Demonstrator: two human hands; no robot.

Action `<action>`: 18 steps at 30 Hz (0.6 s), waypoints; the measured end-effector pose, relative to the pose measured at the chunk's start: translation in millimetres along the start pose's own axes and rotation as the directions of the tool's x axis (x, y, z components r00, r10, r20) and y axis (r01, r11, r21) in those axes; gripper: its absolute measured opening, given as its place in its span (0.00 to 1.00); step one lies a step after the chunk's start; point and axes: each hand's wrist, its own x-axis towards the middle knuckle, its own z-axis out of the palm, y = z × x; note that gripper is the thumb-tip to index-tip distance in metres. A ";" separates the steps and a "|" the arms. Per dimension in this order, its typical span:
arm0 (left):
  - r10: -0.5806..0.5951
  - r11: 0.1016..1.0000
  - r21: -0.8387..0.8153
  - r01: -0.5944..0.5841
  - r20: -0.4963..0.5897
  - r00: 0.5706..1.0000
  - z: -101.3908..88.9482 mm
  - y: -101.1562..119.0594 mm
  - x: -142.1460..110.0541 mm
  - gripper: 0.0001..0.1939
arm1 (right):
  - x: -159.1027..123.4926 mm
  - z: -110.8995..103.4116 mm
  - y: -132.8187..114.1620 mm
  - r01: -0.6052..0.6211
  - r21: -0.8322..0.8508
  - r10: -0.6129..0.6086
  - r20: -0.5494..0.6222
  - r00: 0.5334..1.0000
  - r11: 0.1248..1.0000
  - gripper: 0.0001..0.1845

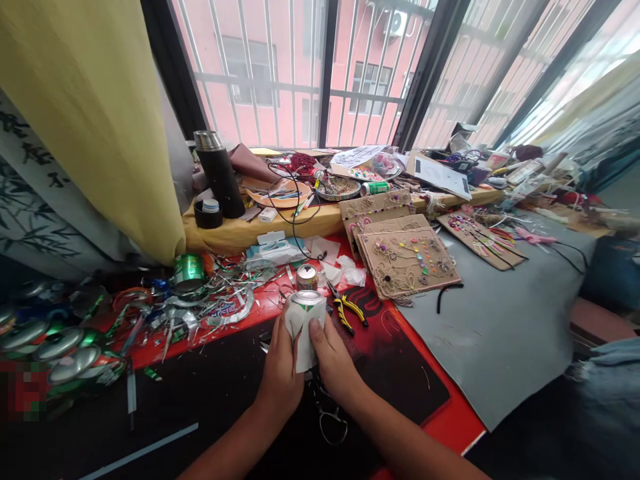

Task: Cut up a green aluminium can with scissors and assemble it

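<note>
Both hands clasp a green drink can [309,298] wrapped in a white wipe [303,340], held over the near side of the table. My left hand [281,357] closes round its left side, and my right hand [336,353] grips the right, thumb pressed on the wipe. The can's silvery end sticks out above the wipe; most of its side is hidden. Just beyond it stands a cut-down can piece [307,277]. Yellow-and-black pliers [349,310] lie right of my hands. A thin ring-shaped loop [333,427] shows below them.
Cut metal strips and scraps [215,313] cover the left, with several cans [75,343] there. An open wipes pack [276,250] lies behind. A black thermos [220,177] stands on the ledge. Cardboard boards with beads [407,257] lean at right, beside a grey mat [495,333].
</note>
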 end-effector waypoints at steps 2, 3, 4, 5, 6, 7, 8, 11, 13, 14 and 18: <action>0.070 0.996 0.061 -0.069 -0.009 0.998 0.7 -5.3 -2.9 0.31 | -0.7 1.5 1.1 0.023 -0.024 -0.023 -0.020 1.000 0.999 0.33; 0.076 0.995 0.068 -0.075 -0.007 0.997 1.1 -6.8 -4.6 0.31 | -0.2 1.5 1.4 0.031 -0.030 -0.032 -0.028 0.999 0.999 0.33; 0.065 0.996 0.059 -0.065 0.001 0.998 1.3 -7.3 -6.1 0.31 | 0.7 1.1 1.5 0.033 -0.033 -0.034 -0.034 0.999 0.999 0.32; 0.038 0.999 0.033 -0.039 0.017 0.999 1.2 -6.7 -7.5 0.31 | 2.1 0.3 1.1 0.026 -0.033 -0.027 -0.035 0.999 0.999 0.32; -0.003 1.000 -0.005 0.004 0.033 0.999 0.8 -5.2 -8.6 0.31 | 3.7 -0.8 0.3 0.010 -0.029 -0.011 -0.032 0.999 1.000 0.32; -0.058 0.997 -0.051 0.060 0.052 0.997 0.2 -3.0 -9.3 0.32 | 5.4 -2.1 -0.6 -0.015 -0.019 0.014 -0.023 1.000 1.000 0.33; -0.119 0.987 -0.101 0.126 0.075 0.990 -0.7 -0.2 -9.6 0.32 | 6.9 -3.5 -1.6 -0.045 0.001 0.045 -0.012 0.999 0.999 0.34; -0.276 0.922 -0.234 0.309 0.161 0.947 -3.5 8.8 -7.8 0.35 | 9.1 -6.7 -2.6 -0.140 0.094 0.139 0.019 0.990 0.986 0.37; -0.302 0.896 -0.270 0.353 0.213 0.929 -5.1 13.2 -5.5 0.35 | 7.6 -6.7 -0.4 -0.164 0.143 0.165 0.008 0.986 0.976 0.38; -0.288 0.904 -0.261 0.340 0.217 0.933 -5.9 14.2 -4.3 0.34 | 6.1 -5.9 1.3 -0.157 0.154 0.160 -0.003 0.987 0.976 0.39; -0.053 0.997 -0.042 0.059 0.133 0.990 -10.1 8.8 -0.9 0.29 | -2.2 1.0 8.0 -0.051 0.084 0.052 -0.007 0.999 0.995 0.38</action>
